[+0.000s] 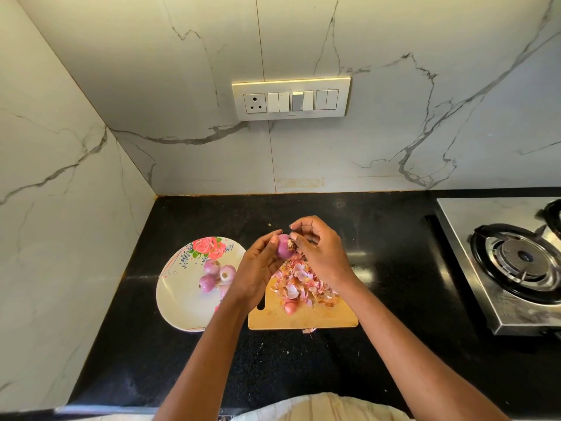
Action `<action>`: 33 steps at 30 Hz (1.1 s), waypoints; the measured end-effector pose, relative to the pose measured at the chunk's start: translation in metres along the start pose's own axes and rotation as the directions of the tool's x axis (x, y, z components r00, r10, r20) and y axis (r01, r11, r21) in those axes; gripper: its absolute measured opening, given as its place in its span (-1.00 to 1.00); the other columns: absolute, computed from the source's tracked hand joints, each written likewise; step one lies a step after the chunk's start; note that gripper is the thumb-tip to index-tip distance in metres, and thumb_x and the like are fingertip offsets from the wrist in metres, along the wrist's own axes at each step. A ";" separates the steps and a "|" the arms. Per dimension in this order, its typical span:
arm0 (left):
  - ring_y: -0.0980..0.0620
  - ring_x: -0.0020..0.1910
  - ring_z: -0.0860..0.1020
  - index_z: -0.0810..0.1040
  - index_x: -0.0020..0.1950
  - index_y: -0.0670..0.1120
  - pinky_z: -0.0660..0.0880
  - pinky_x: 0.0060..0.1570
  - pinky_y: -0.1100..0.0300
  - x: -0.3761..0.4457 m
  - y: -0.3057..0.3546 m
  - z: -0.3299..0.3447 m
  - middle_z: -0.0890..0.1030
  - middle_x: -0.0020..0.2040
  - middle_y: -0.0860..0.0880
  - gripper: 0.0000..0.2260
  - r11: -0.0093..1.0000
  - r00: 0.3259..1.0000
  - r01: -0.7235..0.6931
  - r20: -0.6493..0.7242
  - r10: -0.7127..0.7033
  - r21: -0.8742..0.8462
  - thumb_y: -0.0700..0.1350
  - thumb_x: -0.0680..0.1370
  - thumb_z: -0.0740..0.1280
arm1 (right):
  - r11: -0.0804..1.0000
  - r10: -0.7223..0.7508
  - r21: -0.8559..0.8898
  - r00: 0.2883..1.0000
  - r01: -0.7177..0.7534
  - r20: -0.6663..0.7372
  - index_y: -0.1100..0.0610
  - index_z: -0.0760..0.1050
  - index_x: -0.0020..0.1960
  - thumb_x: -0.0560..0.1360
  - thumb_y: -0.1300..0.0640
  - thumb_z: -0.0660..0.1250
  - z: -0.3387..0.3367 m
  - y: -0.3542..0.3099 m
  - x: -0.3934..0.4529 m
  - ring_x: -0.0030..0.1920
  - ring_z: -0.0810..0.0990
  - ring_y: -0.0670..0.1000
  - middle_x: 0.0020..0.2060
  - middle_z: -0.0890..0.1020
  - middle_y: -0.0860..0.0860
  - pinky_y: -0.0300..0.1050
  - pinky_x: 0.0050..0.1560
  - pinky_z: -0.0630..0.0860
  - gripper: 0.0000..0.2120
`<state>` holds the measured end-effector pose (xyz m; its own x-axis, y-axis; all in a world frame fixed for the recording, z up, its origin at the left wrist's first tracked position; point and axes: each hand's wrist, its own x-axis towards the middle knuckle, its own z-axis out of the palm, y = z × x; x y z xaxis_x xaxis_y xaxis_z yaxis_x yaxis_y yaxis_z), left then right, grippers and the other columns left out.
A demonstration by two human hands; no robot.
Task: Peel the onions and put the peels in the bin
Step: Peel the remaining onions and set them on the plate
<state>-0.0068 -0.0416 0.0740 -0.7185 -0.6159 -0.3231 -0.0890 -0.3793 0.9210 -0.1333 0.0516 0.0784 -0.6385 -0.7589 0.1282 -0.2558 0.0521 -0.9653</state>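
Onion [283, 246], small and purple, sits raised above the far end of the cutting board [303, 317], held between both hands. The left hand [258, 268] curls round its left side, thumb laid along the top, so most of the bulb's near face is covered by fingers. The right hand [318, 253] pinches at the dry, brownish root tuft on the onion's right end; its fingertips are bunched and partly overlap one another, so exactly which fingers grip the tuft is hard to make out.

Below the hands, a heap of pink and pale peels [300, 284] lies on the board, its far edge hidden under the right wrist. One small reddish onion [290, 307] rests at the heap's near edge; whether it is peeled cannot be told. A stray scrap of peel [309, 330] lies on the black counter [379, 268] just off the board's near edge.

Left of the board, touching or nearly touching it, is a white plate [179, 299] with a rose print, carrying a few onions [217, 275]; the left forearm crosses the plate's right rim and hides at least part of one of them. A gas stove [516, 262] is cut off by the right edge. A switch panel [290, 98] is set in the marble wall behind. No bin shows anywhere.
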 end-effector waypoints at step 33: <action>-0.08 0.30 0.57 0.54 0.31 -0.01 0.54 0.31 -0.14 0.001 -0.004 -0.005 0.59 0.28 -0.03 -0.60 0.986 0.989 -0.146 -0.022 0.148 0.086 -0.13 0.49 0.50 | 0.999 -0.018 0.043 0.999 0.020 -0.039 0.08 0.64 0.07 0.53 0.17 0.48 -0.005 0.007 -0.001 0.04 0.68 -0.11 -0.03 0.70 -0.09 -0.16 0.09 0.64 -0.87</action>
<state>-0.0037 -0.0437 0.0688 -0.7082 -0.6806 -0.1877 -0.0425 -0.2243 0.9736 -0.1384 0.0558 0.0725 -0.6617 -0.7337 0.1543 -0.2367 0.0091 -0.9716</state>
